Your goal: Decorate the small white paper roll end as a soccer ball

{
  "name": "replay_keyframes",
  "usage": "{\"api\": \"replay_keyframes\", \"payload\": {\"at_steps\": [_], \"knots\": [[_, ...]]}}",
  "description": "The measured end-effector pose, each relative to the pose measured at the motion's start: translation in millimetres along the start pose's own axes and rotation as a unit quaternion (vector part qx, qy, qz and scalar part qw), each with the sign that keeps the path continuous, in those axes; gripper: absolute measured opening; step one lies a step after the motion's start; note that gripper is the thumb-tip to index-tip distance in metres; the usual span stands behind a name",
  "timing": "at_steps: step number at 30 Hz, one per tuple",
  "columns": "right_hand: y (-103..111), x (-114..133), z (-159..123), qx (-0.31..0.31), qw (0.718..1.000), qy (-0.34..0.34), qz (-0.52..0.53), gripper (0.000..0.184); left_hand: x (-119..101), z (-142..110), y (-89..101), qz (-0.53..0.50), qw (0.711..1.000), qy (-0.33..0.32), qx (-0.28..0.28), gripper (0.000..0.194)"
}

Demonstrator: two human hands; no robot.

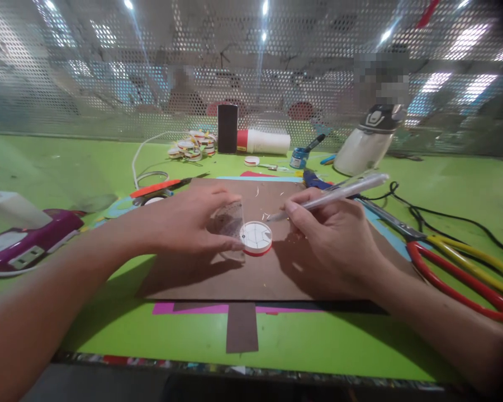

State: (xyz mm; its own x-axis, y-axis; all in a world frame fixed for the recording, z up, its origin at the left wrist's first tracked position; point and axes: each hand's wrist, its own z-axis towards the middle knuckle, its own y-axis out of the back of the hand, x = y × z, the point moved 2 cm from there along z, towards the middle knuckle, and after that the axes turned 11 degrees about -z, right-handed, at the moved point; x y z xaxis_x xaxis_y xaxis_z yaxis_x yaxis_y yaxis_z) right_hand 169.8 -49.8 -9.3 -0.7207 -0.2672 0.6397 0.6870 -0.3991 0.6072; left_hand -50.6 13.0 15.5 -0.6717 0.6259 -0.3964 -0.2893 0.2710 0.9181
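Observation:
A small round white disc (256,235) with dark lines drawn across its top and a red lower edge lies on a brown board (218,282). My left hand (188,220) pinches a clear plastic piece (233,218), straight-edged on the right like a protractor, against the disc's left side. To the right, my right hand (327,229) grips a pen (339,190) with a see-through barrel. The pen's tip points left, just off the disc's upper right edge. Small pale shavings (265,216) are scattered beside the tip.
Large scissors (452,268) with red and yellow handles lie at right. A purple power strip (37,237) is at left. Along the back stand a phone (227,128), a white-and-red cylinder (264,142), a blue jar (299,158), and a white bottle (362,145). Several stacked discs (191,146) sit there too.

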Motion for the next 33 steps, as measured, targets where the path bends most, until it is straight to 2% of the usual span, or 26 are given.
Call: {"api": "replay_keyframes", "payload": {"at_steps": [4, 11, 20, 25, 30, 33], "knots": [[-0.6, -0.8, 1.4, -0.005, 1.000, 0.001, 0.016, 0.019, -1.7, -2.9, -4.6, 0.005, 0.999, 0.039, 0.033, 0.083], [-4.2, -3.9, -0.6, 0.018, 0.997, -0.005, 0.074, 0.016, -5.4, -2.3, -5.9, 0.019, 0.998, 0.028, 0.051, 0.078], [-1.4, -2.8, 0.1, 0.036, 0.999, 0.006, 0.037, 0.020, -8.0, -2.2, -6.1, 0.020, 0.998, 0.013, 0.061, 0.067], [-1.5, -1.3, 1.6, 0.027, 0.999, 0.031, 0.005, 0.027, -5.1, -1.2, -8.3, 0.012, 0.998, 0.000, 0.056, 0.070], [-2.6, -2.2, 2.0, 0.025, 0.999, 0.023, 0.005, 0.025, -7.0, 0.1, -9.8, -0.007, 0.998, 0.012, 0.054, 0.070], [-2.4, -2.0, 1.5, 0.029, 0.999, 0.012, 0.009, 0.025, -10.7, 0.2, -12.9, -0.044, 0.998, -0.010, 0.054, 0.061]]}}
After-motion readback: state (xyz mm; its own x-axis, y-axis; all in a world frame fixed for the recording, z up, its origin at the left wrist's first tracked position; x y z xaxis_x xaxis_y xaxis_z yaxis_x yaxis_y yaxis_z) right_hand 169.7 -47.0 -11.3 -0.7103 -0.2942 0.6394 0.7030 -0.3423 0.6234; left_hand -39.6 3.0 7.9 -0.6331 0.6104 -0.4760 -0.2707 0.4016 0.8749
